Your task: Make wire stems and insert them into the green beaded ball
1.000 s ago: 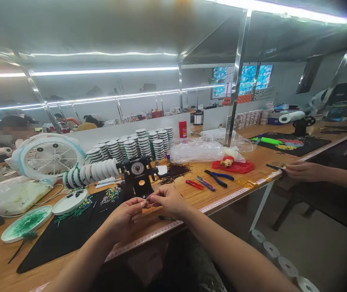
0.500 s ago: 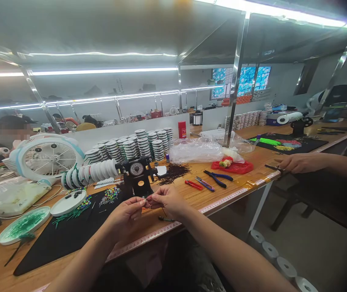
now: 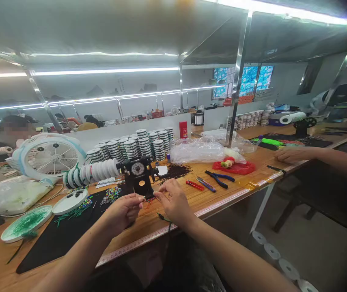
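My left hand (image 3: 128,209) is closed in a pinch at the middle of the table's front. What its fingertips hold is too small to make out. My right hand (image 3: 175,202) pinches too, just to the right, its hold likewise unclear. A small gap separates the fingertips. Behind them stands a black winder with a dial (image 3: 138,172), white spools (image 3: 95,172) lined up on its shaft. Below my right hand lies a thin black and green piece (image 3: 163,218) by the table edge. Orange-red thin strands (image 3: 147,204) show between the hands.
A black mat (image 3: 57,239) with colourful beads (image 3: 111,194) is at left, beside white plates (image 3: 4,234). Pliers (image 3: 220,178), snips (image 3: 206,184) and a red cutter (image 3: 194,185) lie at right. Stacked spools (image 3: 144,144) stand behind. A co-worker's hand (image 3: 292,155) is farther right.
My hands have drawn slightly apart. More of the black and green piece shows. The co-worker's hand has left the dark tool on the table edge and moved back over the table.
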{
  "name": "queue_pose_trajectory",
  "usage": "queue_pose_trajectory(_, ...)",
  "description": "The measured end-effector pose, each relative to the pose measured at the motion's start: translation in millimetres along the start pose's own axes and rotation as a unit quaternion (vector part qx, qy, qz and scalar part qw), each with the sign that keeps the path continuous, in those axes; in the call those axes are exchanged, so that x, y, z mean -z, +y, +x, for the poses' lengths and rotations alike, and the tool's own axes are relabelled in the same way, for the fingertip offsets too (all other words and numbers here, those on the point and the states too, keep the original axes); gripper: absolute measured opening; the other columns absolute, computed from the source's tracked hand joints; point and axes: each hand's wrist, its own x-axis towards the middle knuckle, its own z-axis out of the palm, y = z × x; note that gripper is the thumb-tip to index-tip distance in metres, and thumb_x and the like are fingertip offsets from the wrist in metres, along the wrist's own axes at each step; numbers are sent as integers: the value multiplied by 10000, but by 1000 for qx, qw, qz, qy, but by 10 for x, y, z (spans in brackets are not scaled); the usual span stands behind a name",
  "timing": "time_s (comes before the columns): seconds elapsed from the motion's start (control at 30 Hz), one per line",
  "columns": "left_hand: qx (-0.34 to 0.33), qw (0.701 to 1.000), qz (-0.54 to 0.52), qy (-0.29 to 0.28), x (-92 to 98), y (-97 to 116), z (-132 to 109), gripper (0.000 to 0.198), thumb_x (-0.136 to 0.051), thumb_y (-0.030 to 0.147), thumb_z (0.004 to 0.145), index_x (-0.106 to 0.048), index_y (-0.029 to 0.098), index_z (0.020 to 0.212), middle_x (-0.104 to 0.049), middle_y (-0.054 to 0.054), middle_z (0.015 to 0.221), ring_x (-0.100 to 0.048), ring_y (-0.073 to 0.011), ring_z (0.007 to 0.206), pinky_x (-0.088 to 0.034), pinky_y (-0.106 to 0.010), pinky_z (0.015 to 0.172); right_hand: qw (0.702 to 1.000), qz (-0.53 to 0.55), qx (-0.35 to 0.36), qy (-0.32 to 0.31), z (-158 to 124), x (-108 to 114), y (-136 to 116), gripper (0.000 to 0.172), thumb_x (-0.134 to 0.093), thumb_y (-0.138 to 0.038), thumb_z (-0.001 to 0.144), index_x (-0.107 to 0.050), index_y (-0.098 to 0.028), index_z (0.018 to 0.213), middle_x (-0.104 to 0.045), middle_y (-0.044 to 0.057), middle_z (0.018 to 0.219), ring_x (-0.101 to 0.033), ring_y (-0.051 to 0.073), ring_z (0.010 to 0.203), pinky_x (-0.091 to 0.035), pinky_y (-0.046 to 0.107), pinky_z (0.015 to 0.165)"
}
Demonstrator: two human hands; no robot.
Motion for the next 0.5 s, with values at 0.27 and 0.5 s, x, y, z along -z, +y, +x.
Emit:
queue_pose_trajectory(0.27, 29, 999, 30, -8, -17, 152, -1, 125, -633, 183, 681, -535, 111, 651, -360, 62, 500, -173, -12, 375, -100, -170, 375, 975, -51, -74, -203, -91, -151, 58, 123, -607, -251, 763, -691, -161, 753, -636, 13, 681, -550, 128, 641, -406, 225, 595)
queue_pose_trajectory(0.5, 33, 994, 101, 1, 31, 204, 16, 148, -677, 178, 638, -550, 108, 611, -439, 26, 508, -267, -29, 384, -128, -188, 384, 957, -261, 102, -67, -33, -133, 19, 154, -548, -209, 815, -673, -172, 898, -606, 68, 848, -541, 169, 820, -392, 268, 723)
